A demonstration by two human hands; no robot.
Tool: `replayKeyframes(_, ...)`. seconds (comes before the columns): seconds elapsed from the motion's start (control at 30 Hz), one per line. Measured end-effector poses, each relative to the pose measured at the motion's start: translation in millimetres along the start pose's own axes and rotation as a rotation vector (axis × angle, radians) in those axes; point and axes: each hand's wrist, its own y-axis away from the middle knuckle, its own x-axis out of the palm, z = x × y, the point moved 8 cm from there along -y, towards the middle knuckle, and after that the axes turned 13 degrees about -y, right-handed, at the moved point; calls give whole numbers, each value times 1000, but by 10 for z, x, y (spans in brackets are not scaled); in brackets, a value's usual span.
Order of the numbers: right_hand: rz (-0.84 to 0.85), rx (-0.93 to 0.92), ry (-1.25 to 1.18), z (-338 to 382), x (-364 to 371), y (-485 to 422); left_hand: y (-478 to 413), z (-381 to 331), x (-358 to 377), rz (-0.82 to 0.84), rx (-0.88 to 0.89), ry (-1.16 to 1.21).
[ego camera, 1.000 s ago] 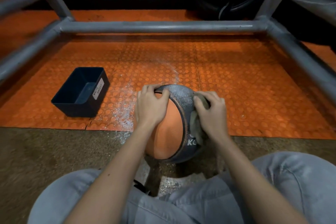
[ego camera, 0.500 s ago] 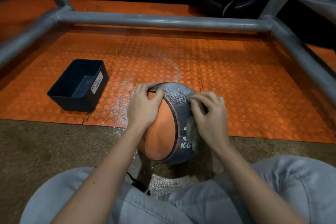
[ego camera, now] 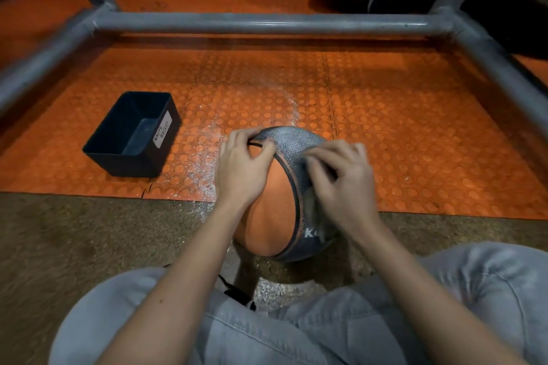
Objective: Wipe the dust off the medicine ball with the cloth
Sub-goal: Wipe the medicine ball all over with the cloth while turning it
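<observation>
On the orange studded mat (ego camera: 400, 133), the medicine ball (ego camera: 267, 210) sits at centre frame, the left hand (ego camera: 240, 169) gripping its top while the right hand (ego camera: 341, 184) clutches the cloth (ego camera: 311, 207) against the grey panel, whose upper part looks powdery, so the wiping seems only partway done.
</observation>
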Motion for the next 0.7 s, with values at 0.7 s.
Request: replayKeyframes(0.7,-82,255,-116,-511,-278,-126,47,-181,47,22,157,-47)
